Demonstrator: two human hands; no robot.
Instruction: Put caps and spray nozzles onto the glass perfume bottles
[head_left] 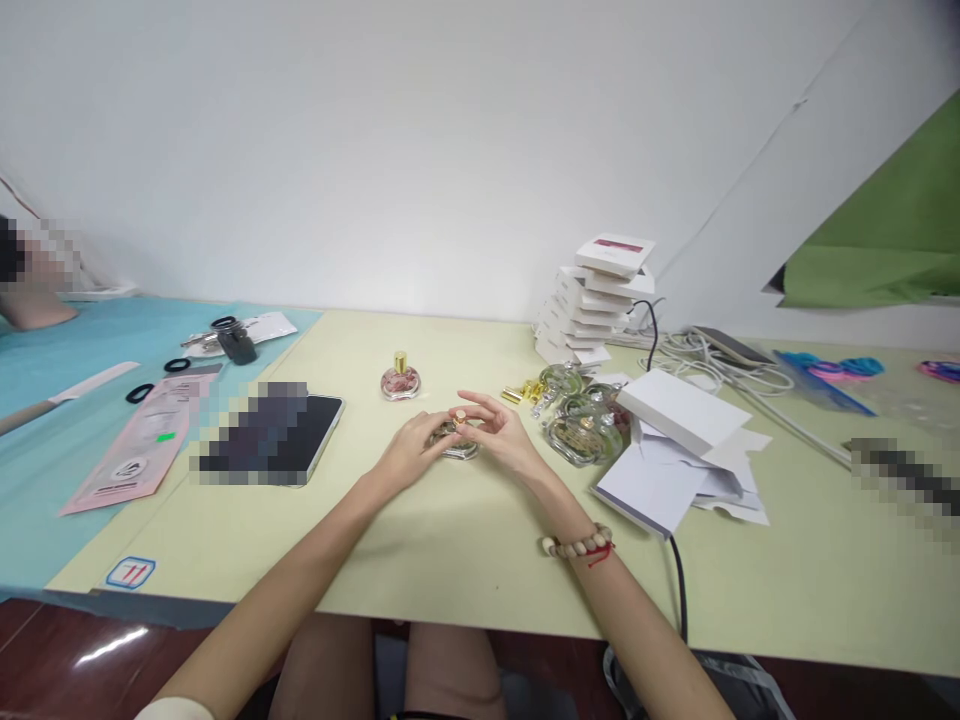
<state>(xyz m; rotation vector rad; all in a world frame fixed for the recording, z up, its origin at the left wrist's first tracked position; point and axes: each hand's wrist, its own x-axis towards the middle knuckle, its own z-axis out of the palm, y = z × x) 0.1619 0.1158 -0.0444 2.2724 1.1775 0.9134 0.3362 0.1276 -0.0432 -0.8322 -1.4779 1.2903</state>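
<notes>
A squat glass bottle [460, 452] stands on the pale yellow table between my hands. My left hand [415, 445] is wrapped against the bottle's left side. With thumb and fingers, my right hand [499, 435] pinches the small gold neck piece [460, 414] on top of it. Just behind them, a similar bottle with pink contents and a gold cap [400, 378] stands upright. Right of my hands lie several clear glass bottles [581, 435], and beside those is a small heap of gold caps [529, 391].
White boxes [592, 310] are stacked by the wall. Flat white cartons [682, 420] and cables [682, 372] lie on the right. On the left are a tablet [322, 425], a pink packet [142, 445] and a dark jar [235, 342]. Part of another person shows at far left.
</notes>
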